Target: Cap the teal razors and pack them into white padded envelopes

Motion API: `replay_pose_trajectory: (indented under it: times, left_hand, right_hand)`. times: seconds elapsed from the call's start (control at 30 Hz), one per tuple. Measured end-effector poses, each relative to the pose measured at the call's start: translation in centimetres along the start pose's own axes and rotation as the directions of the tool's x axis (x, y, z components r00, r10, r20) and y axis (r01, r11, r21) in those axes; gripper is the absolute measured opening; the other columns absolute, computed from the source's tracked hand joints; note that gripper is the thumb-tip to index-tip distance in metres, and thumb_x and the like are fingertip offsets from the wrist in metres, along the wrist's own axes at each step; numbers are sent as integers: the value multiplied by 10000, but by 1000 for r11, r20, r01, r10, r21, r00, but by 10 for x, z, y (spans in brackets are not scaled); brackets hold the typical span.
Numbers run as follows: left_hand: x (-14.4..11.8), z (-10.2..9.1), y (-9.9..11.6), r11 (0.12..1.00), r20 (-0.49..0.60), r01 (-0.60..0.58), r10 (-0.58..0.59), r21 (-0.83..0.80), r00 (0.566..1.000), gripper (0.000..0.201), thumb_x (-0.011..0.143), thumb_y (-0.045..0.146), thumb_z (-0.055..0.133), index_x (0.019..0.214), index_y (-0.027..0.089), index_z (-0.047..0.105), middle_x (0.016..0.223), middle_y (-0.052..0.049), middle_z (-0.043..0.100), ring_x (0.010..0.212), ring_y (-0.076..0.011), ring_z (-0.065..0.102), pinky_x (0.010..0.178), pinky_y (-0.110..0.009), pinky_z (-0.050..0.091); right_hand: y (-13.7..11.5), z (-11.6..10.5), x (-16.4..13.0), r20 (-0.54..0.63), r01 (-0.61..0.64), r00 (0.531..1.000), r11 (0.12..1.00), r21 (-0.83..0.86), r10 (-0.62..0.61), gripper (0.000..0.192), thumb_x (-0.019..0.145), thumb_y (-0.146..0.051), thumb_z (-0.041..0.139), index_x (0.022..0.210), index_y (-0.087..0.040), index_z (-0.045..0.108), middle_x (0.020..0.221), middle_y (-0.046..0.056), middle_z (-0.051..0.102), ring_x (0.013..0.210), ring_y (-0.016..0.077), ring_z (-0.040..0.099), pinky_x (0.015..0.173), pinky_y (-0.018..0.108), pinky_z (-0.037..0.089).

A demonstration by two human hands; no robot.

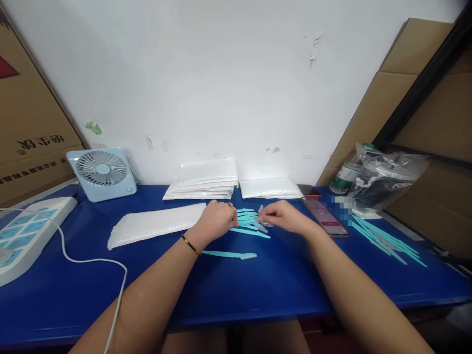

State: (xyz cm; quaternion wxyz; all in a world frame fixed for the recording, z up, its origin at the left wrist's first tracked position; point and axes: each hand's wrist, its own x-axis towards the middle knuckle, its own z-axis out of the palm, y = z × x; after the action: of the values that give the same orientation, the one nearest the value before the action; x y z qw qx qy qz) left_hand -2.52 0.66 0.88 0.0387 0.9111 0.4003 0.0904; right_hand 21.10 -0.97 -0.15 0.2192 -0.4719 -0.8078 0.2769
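Blue table [258, 285] against white wall [206, 73] — cardboard boxes [25, 123] alongside.

Fan [102, 173] left, envelope stack [202, 186] behind blades [250, 223], phone [324, 216] right.

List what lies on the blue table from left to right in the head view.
White scale → small fan → flat white mailer → left hand → teal sticks → right hand → phone → clear plastic bag.
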Motion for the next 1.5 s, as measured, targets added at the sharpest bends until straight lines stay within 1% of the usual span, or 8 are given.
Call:
replay_pose_trajectory:
  times: [0.17, 0.27, 0.4, 0.67, 1.0, 1.17, 1.3, 1.5]
  left_hand:
    - [-4, -8, -1, 994, -29, 39, -43, -105, 999, 356, 709, 505, 649, 908, 210, 649, 935, -31, 656, 810, -191, 593, 670, -272, 383]
    - [-14, -15, 6, 978, 175, -18, 55, -206, 983, 427, 584, 561, 719, 849, 229, 668, 874, -8, 657, 736, -171, 585, 548, -245, 363]
    - [-22, -16, 14, 980, 384, -31, 105, -195, 917, 136, 620, 336, 723, 662, 218, 669, 671, 11, 643, 598, -139, 551, 478, -240, 316]
    - [-13, -8, 7, 979, 147, 23, 7, -203, 989, 106, 753, 281, 557, 737, 205, 630, 725, -8, 662, 643, -148, 570, 519, -239, 345]
    - [-11, -6, -12, 818, 259, 98, 64, -568, 964, 216, 835, 374, 476, 855, 172, 550, 755, -25, 676, 672, -145, 634, 582, -226, 451]
    - [-8, -6, -17, 826, 75, 89, -57, -557, 996, 376, 886, 486, 369, 953, 183, 582, 813, -20, 652, 722, -163, 608, 632, -258, 454]
    - [-3, -4, -14, 854, -90, 6, -62, -520, 994, 486, 929, 475, 263, 927, 209, 670, 961, -32, 640, 921, -192, 576, 816, -288, 432]
    - [-1, 0, -14, 924, -191, -63, -10, -376, 982, 426, 936, 391, 303, 764, 184, 634, 832, -47, 593, 844, -183, 548, 786, -296, 420]
  right_hand:
    - [17, -19, -2, -186, -98, 979, 994, -40, 89, 340, 804, -449, 556, 901, -170, 724, 789, 55, 700, 685, 174, 586, 612, 268, 431]
    - [15, -20, -3, -228, -76, 972, 992, -99, 52, 304, 815, -424, 551, 917, -198, 726, 906, 57, 711, 789, 199, 608, 712, 298, 456]
    - [5, -16, -5, -173, -54, 984, 998, -42, 46, 317, 825, -433, 539, 910, -191, 725, 888, 57, 710, 798, 201, 615, 717, 300, 468]
    - [-10, 6, -4, 73, -11, 997, 967, 255, -8, 434, 723, -437, 676, 1050, -152, 670, 714, 33, 664, 617, 138, 578, 569, 249, 454]
    - [-2, -8, -8, -185, 109, 982, 936, 334, -49, 295, 732, -385, 688, 910, -153, 719, 779, 69, 695, 658, 162, 631, 617, 286, 507]
    - [5, -17, -7, -350, 76, 933, 898, 433, 90, 317, 716, -439, 696, 829, -144, 684, 691, 42, 674, 556, 139, 615, 577, 279, 519]
    - [3, -4, 1, -337, 113, 934, 803, 586, 114, 288, 738, -444, 677, 823, -173, 625, 618, -6, 638, 478, 106, 571, 506, 241, 483]
    - [2, 9, 7, -348, 158, 927, 696, 701, 140, 242, 735, -390, 700, 807, -183, 596, 700, 18, 684, 581, 135, 641, 563, 244, 480]
